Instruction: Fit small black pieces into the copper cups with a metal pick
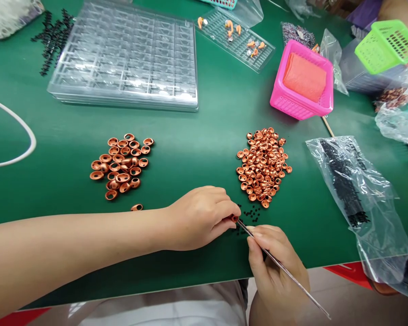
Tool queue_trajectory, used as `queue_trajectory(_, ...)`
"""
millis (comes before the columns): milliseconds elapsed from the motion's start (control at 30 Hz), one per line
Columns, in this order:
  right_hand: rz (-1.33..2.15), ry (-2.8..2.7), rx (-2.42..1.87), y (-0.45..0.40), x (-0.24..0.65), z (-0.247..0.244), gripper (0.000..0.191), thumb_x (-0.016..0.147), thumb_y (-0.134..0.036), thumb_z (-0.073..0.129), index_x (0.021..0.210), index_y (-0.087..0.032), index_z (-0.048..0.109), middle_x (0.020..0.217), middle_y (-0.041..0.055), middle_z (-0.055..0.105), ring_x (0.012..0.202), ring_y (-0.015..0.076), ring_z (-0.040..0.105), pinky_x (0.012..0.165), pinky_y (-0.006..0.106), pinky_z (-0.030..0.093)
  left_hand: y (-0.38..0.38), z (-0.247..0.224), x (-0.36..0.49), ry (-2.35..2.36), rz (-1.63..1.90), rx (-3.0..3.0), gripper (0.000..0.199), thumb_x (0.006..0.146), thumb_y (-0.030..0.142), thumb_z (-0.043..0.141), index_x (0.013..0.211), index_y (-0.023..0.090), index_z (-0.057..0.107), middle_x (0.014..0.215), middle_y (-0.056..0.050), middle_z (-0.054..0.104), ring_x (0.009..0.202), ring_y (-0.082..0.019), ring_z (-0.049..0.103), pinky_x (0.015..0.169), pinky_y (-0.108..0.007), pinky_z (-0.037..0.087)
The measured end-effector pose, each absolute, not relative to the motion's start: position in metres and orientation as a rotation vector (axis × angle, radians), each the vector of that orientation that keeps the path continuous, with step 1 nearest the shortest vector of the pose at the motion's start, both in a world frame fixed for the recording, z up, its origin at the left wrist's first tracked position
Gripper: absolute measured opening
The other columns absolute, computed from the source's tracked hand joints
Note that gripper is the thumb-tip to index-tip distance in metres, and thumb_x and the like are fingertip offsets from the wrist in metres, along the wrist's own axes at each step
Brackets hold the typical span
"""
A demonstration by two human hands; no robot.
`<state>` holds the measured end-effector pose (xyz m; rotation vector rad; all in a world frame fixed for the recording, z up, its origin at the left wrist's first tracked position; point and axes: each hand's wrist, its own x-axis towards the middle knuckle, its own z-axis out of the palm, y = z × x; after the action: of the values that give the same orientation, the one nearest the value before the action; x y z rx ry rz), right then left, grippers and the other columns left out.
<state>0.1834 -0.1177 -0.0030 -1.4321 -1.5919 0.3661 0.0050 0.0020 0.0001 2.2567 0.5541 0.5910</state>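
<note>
Copper cup: I find one small copper cup [234, 218] at the left hand's fingertips, over the desk [204, 131] near its front edge.
Left hand [202, 216]: grip pinched on that cup, thumb below, forefinger above; forearm reaches in from the left.
Right hand [279, 260]: grip closed around a slender metal tool [302, 289]; I cannot tell whether it is tweezers or a pick.
Tool axis: diagonal, tip up and left at the cup, tail down and right past the desk edge.
Tip to cup: meeting at the cup's right side; I cannot confirm entry.
Black specks [252, 213]: scattered just beyond the tip, near both hands.
Large copper pile [263, 163]: beyond the specks, nearer the tool tip than the small copper pile [122, 167] at left.
</note>
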Motion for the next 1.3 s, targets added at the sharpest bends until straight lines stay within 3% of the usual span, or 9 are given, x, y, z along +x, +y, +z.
queue_trajectory(1033,0.418,-1.608,-1.366,-0.1184,0.1884,-0.0070,0.039,0.081,0.003,0.064,0.111,-0.021,0.064,0.098,0.0049,0.073,0.090,0.0180,0.070,0.076,0.036,0.060,0.0029,-0.0025,0.0049,0.527,0.612,2.253,0.006,0.093,0.015,0.060,0.093,0.013,0.066,0.079,-0.004,0.068,0.072,-0.016,0.057,0.068,-0.027,0.044)
queue_trajectory(1300,0.448,-1.625,-1.384,-0.1206,0.1871,-0.0063,0.040,0.080,0.005,0.064,0.110,-0.021,0.065,0.100,0.0049,0.074,0.092,0.0179,0.070,0.079,0.036,0.060,0.0003,-0.0061,0.0047,0.459,0.621,2.446,0.011,0.098,0.013,0.050,0.094,0.011,0.060,0.079,-0.006,0.063,0.071,-0.018,0.053,0.067,-0.029,0.044)
